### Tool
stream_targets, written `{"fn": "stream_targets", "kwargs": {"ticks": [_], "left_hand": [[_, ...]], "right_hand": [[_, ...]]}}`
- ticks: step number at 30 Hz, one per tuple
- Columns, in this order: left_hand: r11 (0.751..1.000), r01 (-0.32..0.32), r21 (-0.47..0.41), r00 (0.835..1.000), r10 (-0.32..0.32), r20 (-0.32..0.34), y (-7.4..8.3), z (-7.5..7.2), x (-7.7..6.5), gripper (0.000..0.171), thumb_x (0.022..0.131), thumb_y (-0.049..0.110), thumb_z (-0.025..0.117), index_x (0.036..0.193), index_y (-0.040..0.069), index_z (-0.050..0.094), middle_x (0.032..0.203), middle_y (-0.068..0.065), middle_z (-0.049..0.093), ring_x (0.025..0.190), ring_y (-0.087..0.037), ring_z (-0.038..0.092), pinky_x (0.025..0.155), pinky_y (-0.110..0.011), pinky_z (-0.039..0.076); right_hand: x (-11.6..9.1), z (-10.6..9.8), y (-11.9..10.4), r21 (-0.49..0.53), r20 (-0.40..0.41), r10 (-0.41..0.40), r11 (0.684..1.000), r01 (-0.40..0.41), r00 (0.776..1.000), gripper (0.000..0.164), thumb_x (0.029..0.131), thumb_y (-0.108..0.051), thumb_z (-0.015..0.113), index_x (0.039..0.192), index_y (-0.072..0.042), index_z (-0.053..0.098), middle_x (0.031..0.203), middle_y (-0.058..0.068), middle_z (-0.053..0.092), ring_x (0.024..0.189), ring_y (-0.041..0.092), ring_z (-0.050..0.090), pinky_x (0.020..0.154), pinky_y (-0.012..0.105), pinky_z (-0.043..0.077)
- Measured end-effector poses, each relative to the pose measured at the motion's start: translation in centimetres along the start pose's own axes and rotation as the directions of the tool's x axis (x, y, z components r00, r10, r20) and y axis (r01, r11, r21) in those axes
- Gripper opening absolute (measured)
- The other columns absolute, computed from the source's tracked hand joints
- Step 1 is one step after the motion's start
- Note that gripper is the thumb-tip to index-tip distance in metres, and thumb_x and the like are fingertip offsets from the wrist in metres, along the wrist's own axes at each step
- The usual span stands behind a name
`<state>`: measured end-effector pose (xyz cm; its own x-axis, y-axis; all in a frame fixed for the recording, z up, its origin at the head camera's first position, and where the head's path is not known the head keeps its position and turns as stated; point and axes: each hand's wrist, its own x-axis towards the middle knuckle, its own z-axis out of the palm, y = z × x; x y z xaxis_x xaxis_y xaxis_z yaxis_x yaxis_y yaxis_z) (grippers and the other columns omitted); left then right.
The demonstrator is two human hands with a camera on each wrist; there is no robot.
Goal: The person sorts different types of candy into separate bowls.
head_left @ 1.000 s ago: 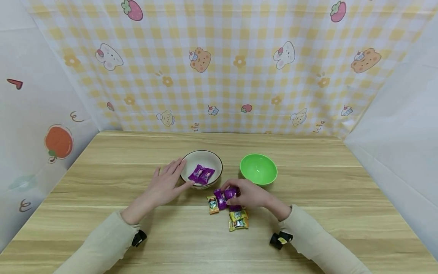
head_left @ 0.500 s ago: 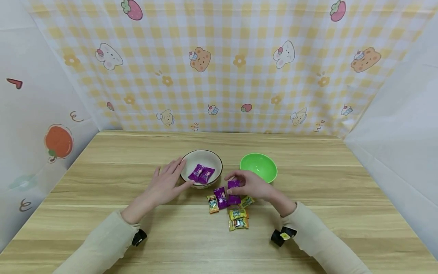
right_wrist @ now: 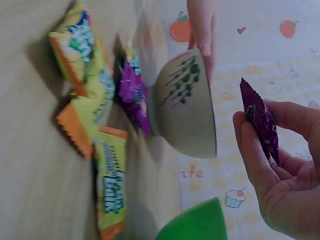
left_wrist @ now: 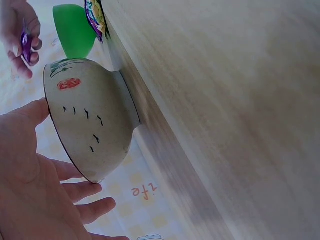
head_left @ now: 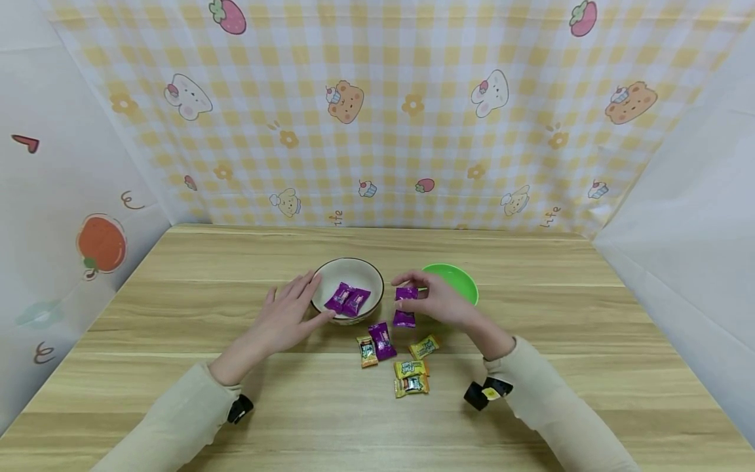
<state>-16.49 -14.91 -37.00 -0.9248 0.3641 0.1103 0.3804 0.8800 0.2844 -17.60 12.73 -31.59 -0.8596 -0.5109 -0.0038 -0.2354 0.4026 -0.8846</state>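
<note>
My right hand (head_left: pixel 439 301) pinches a purple-wrapped candy (head_left: pixel 405 319) between thumb and fingers, raised above the table between the two bowls. The right wrist view shows this candy (right_wrist: pixel 261 122) edge-on at the fingertips. With spread, fairly straight fingers, my left hand (head_left: pixel 283 324) touches the rim of a cream bowl (head_left: pixel 354 269), thumb at the front and fingers at its left side. Two purple candies (head_left: pixel 348 299) lie inside that bowl. In front of it, another purple candy (head_left: pixel 382 341) lies beside a yellow one (head_left: pixel 367 351).
A green bowl (head_left: pixel 460 278) stands to the right, partly covered by the right hand. Nearer the front, a yellow candy (head_left: pixel 424 345) lies apart from two other yellow candies (head_left: pixel 411 377) lying together. A checked curtain (head_left: pixel 383 131) hangs behind the wooden table (head_left: pixel 318 413).
My right hand has lifted a purple candy from the group and carried it away from the body, up beside the bowls. A yellow candy beneath is uncovered. The left hand has stayed still.
</note>
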Motion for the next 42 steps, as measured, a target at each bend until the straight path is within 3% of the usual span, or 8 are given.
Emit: {"fn": "stream_targets", "kwargs": {"ticks": [5,13,23,36,42], "left_hand": [[1.000,-0.001,0.001,1.000,0.001,0.000,0.0,0.0,0.0,0.080,0.084,0.060,0.037,0.139,0.004,0.022,0.142,-0.015,0.019,0.126,-0.036,0.020,0.094,-0.061,0.009],[1.000,0.002,-0.001,1.000,-0.002,-0.001,0.1,-0.1,0.0,0.079,0.085,0.059,0.038,0.140,0.005,0.022,0.143,-0.014,0.019,0.126,-0.035,0.020,0.095,-0.061,0.009],[1.000,0.000,0.002,1.000,0.000,-0.003,0.1,-0.1,0.1,0.079,0.084,0.060,0.038,0.139,0.004,0.023,0.142,-0.015,0.020,0.126,-0.036,0.021,0.094,-0.062,0.010],[1.000,-0.007,0.001,1.000,0.007,-0.006,0.2,-0.3,0.0,0.078,0.085,0.057,0.041,0.139,0.003,0.024,0.141,-0.016,0.022,0.125,-0.037,0.022,0.093,-0.062,0.011],[1.000,-0.006,0.005,1.000,0.006,-0.008,0.0,-0.2,0.1,0.079,0.085,0.058,0.039,0.139,0.003,0.024,0.141,-0.017,0.023,0.125,-0.036,0.022,0.093,-0.062,0.011]], "right_hand": [[0.6,-0.2,-0.7,0.055,-0.018,-0.002,0.998,0.003,1.000,0.032,0.081,-0.002,0.062,0.111,0.004,0.052,0.092,0.012,0.054,0.079,0.020,0.056,0.071,0.037,0.048],[1.7,-0.2,-1.8,0.082,-0.047,0.026,0.996,-0.022,0.999,0.031,0.083,-0.004,0.060,0.112,0.003,0.052,0.094,0.012,0.054,0.082,0.021,0.055,0.072,0.033,0.048],[5.2,0.8,0.6,0.085,-0.138,0.085,0.994,-0.073,0.987,0.032,0.080,-0.017,0.066,0.110,-0.011,0.057,0.094,0.007,0.058,0.080,0.018,0.057,0.071,0.032,0.047],[7.6,2.5,0.3,0.080,-0.233,0.062,0.996,-0.044,0.971,0.032,0.078,-0.011,0.066,0.109,-0.007,0.058,0.092,0.007,0.058,0.077,0.019,0.057,0.069,0.032,0.049],[8.4,3.1,0.9,0.160,-0.220,0.041,0.987,-0.005,0.975,0.032,0.078,-0.004,0.066,0.109,-0.004,0.056,0.091,0.010,0.059,0.077,0.021,0.058,0.071,0.035,0.049]]}}
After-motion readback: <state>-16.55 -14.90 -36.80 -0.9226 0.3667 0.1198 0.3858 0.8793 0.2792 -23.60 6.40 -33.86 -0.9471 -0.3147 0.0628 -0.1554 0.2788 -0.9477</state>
